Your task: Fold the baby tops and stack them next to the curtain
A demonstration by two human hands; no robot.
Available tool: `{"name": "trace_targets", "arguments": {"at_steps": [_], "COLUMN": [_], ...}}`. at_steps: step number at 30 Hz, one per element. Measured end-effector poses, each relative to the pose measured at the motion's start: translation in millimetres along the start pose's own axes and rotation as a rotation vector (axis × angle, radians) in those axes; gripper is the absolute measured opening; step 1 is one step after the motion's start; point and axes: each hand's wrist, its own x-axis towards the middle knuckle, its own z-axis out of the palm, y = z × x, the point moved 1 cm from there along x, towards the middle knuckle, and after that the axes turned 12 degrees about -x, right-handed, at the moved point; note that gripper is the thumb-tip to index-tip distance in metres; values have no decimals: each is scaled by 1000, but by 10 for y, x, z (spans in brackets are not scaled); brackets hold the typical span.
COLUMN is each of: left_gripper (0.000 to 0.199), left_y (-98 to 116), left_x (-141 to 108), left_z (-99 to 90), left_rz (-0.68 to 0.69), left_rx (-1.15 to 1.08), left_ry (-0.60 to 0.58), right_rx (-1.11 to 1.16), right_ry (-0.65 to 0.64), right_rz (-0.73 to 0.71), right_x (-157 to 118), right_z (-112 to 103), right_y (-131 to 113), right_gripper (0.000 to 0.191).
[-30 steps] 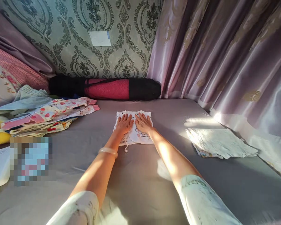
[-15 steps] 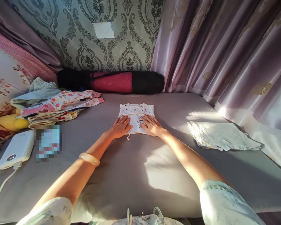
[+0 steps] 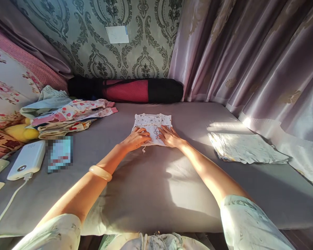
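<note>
One folded white garment (image 3: pixel 153 120) lies at the centre of one grey sheet (image 3: pixel 143 187). The left hand (image 3: pixel 137 138) touches it, fingers bent, grip indeterminable; the right hand (image 3: pixel 170 136) rests open on it. One cloth stack (image 3: pixel 250 148) lies right; one clothes pile (image 3: pixel 73 113), far left.

Bright light's striking my right forearm (image 3: pixel 206 170) and pooling on the grey sheet (image 3: pixel 189 191), shade either side! Glare at the curtain hem (image 3: pixel 247 122), wide-angle stretch toward the edges, a pale-blue item (image 3: pixel 59 154) pixelated at left.

Chars on cushion (image 3: pixel 2 139), pwr bank display (image 3: pixel 22 168), illegible
</note>
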Motion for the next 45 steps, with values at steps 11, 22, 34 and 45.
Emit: {"name": "trace_targets", "arguments": {"at_steps": [11, 22, 34, 45], "left_gripper": [30, 49, 62, 33], "left_y": [-31, 142, 40, -5], "left_x": [-21, 50, 42, -387], "left_z": [1, 58, 282, 70], "left_rz": [60, -319, -489, -235], "left_rx": [89, -54, -140, -143], "left_ry": [55, 214, -84, 123], "right_rx": [-24, 8, 108, 157], "right_ry": [-30, 64, -64, 250], "right_rz": [-11, -18, -51, -286], "right_x": [-4, 13, 81, -387], "right_z": [11, -127, 35, -59], "right_y": [-14, -313, -443, -80], "right_gripper": [57, 58, 58, 31]}}
